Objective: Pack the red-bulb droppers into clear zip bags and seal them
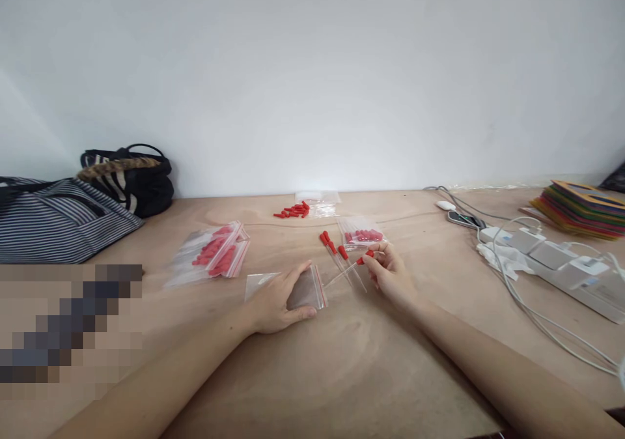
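Note:
My left hand rests with thumb and fingers apart on a clear zip bag with a red seal line, flat on the table. My right hand pinches the red bulb of a clear dropper, its thin tube pointing left at the bag's open-looking end. Between the hands lie more red-bulbed droppers. Behind them is a zip bag with red bulbs. Filled zip bags lie to the left. Loose red bulbs sit further back beside a bag of clear tubes.
A striped bag and a black bag stand at the left against the wall. White power strips with plugs and cables run along the right. Coloured folders are stacked at the far right.

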`<action>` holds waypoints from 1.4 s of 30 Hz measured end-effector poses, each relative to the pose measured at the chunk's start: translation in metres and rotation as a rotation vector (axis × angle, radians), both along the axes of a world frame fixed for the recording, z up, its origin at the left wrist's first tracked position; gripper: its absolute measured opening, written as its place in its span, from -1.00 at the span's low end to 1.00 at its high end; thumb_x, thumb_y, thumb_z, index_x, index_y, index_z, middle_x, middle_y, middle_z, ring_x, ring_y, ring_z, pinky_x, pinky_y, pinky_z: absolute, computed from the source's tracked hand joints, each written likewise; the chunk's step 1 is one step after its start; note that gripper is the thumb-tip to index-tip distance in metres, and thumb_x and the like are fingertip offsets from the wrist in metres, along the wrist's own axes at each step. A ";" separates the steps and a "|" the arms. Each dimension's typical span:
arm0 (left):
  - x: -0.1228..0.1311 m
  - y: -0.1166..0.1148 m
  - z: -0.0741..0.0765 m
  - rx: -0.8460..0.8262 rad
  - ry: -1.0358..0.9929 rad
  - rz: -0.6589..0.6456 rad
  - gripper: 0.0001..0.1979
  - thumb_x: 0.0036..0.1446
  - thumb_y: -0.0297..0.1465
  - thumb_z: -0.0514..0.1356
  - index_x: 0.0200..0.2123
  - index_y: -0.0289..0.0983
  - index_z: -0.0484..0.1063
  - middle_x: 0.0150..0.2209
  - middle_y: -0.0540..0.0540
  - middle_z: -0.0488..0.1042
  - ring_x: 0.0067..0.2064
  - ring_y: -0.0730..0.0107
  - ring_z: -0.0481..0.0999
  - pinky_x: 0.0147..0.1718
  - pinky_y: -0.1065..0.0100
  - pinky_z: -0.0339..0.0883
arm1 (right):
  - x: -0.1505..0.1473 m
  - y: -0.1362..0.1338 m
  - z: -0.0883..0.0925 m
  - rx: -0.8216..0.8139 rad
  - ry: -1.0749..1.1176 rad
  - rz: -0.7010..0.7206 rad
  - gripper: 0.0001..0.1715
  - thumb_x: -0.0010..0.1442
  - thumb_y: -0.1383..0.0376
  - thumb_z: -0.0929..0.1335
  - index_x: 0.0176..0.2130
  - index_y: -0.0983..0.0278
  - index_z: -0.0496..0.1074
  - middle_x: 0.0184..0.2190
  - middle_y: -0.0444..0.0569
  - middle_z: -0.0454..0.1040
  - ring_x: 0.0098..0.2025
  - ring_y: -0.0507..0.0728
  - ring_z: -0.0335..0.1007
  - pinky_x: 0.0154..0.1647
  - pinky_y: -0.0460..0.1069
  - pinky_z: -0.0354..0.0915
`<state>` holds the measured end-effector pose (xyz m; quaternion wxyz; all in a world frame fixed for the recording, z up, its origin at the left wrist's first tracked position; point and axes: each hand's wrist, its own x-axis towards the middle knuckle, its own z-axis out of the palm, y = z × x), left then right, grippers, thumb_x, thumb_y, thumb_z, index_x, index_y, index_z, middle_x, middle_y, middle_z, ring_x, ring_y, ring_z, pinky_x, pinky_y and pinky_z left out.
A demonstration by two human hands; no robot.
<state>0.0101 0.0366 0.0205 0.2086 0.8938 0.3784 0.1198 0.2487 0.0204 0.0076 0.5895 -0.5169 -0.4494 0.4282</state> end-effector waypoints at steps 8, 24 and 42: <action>0.001 -0.001 0.000 -0.009 -0.015 0.005 -0.27 0.04 -0.17 0.14 0.17 -0.25 -0.15 0.17 -0.20 0.08 0.12 0.11 0.15 0.03 0.14 0.10 | -0.011 -0.008 0.004 -0.102 0.073 0.081 -0.56 -0.15 0.09 0.36 -0.34 0.23 0.14 -0.67 -0.30 0.21 -0.74 -0.11 -0.02 -0.79 -0.19 -0.11; 0.022 -0.007 -0.002 -0.007 -0.070 -0.062 -0.28 0.01 -0.20 0.16 0.16 -0.23 -0.12 0.16 -0.20 0.10 0.12 0.10 0.17 0.02 0.15 0.12 | -0.028 -0.015 -0.010 -0.031 -0.171 0.519 -0.79 -0.06 0.31 0.35 -0.35 0.27 0.25 -0.44 -0.12 0.44 -0.36 0.04 0.40 -0.34 -0.05 0.30; -0.049 -0.025 0.002 -0.074 -0.062 0.059 -0.43 0.11 -0.22 0.07 0.15 -0.14 -0.07 0.12 -0.09 0.20 0.13 0.20 0.17 0.07 0.13 0.08 | -0.022 -0.009 -0.012 -0.045 -0.341 0.561 -0.62 -0.22 0.28 0.45 -0.43 0.27 0.21 -0.47 -0.12 0.47 -0.39 0.06 0.42 -0.44 -0.10 0.28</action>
